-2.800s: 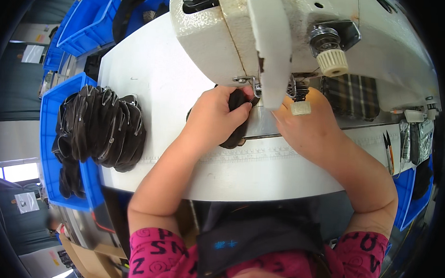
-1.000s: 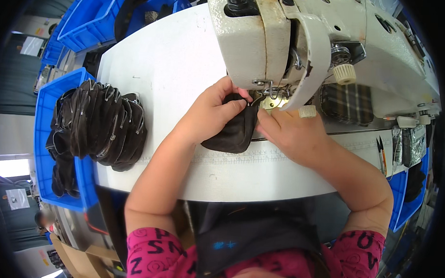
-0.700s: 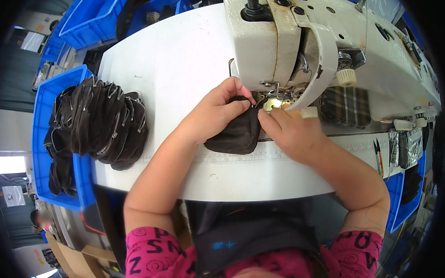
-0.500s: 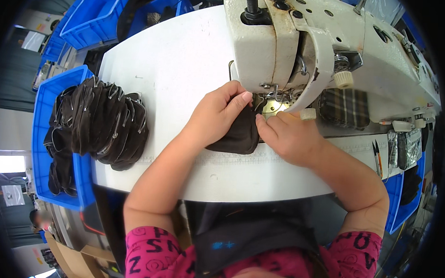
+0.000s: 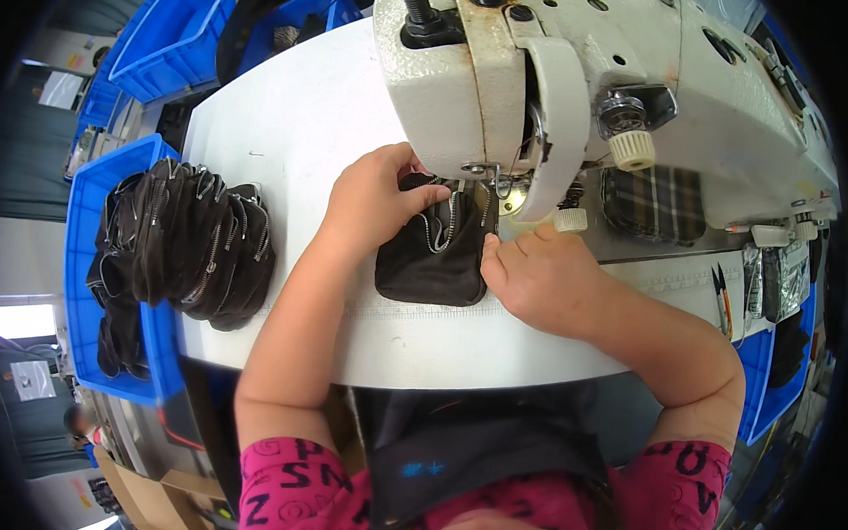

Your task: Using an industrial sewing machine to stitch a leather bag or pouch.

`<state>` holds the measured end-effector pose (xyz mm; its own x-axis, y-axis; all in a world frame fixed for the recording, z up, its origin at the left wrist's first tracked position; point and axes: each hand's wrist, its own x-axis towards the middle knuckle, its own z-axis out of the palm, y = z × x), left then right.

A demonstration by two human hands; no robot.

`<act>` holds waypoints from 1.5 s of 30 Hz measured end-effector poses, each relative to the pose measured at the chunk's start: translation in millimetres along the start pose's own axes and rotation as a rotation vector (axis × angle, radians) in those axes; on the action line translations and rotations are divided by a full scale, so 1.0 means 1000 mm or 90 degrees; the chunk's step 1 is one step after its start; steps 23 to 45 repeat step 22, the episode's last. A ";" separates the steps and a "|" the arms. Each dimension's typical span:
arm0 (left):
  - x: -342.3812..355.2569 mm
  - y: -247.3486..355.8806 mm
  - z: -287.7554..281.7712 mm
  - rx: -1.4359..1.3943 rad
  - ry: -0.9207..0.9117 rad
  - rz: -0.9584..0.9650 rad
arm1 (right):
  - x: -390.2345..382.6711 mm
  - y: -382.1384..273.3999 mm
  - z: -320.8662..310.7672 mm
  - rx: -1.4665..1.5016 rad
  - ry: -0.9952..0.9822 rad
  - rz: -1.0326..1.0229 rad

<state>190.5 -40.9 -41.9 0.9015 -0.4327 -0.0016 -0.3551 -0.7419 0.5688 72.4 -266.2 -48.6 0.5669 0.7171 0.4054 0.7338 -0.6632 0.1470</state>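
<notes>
A dark brown fabric pouch (image 5: 427,274) with a metal zipper lies on the white table under the head of a sewing machine (image 5: 448,107). My left hand (image 5: 375,200) grips its upper left part, thumb on top beside the curved zipper teeth. The left fingertips are partly hidden by the pouch and the machine head. My right hand (image 5: 545,280) is closed at the pouch's right edge, thumb and curled forefinger pinching there. Just beyond the pouch's upper right corner, the lit metal needle plate (image 5: 511,201) shows beneath the presser area.
At the left, a heap of similar zippered pouches (image 5: 210,243) leans over the rim of a blue bin (image 5: 164,349). A plaid fabric piece (image 5: 652,206) lies under the machine arm. Pens (image 5: 723,299) and small packets (image 5: 791,278) sit at the table's right edge.
The pouch has come left and slightly nearer, and its zipper now shows. My left hand has moved left with it; my right hand stays by its right edge. The whole view has shifted slightly.
</notes>
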 end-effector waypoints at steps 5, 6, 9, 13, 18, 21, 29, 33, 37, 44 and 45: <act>-0.002 0.007 -0.001 -0.051 -0.006 -0.015 | 0.000 0.001 0.000 0.008 0.012 0.001; -0.003 0.010 -0.003 -0.016 -0.008 -0.019 | 0.000 0.001 0.000 0.008 0.012 0.001; -0.003 0.012 -0.004 0.031 -0.009 -0.026 | -0.001 0.000 0.001 0.016 0.014 0.010; -0.004 0.010 -0.003 0.028 0.011 0.003 | 0.001 0.000 -0.003 0.015 -0.002 0.009; -0.005 0.016 -0.004 0.046 0.021 -0.015 | 0.000 0.001 -0.008 0.016 -0.032 0.005; -0.004 0.015 -0.002 0.057 0.041 -0.010 | -0.001 0.001 -0.008 0.004 -0.049 0.020; -0.004 0.013 0.000 0.059 0.066 0.006 | 0.000 0.001 -0.008 -0.004 -0.060 0.027; -0.004 0.013 0.000 0.059 0.066 0.006 | 0.000 0.001 -0.008 -0.004 -0.060 0.027; -0.004 0.013 0.000 0.059 0.066 0.006 | 0.000 0.001 -0.008 -0.004 -0.060 0.027; -0.004 0.013 0.000 0.059 0.066 0.006 | 0.000 0.001 -0.008 -0.004 -0.060 0.027; -0.004 0.013 0.000 0.059 0.066 0.006 | 0.000 0.001 -0.008 -0.004 -0.060 0.027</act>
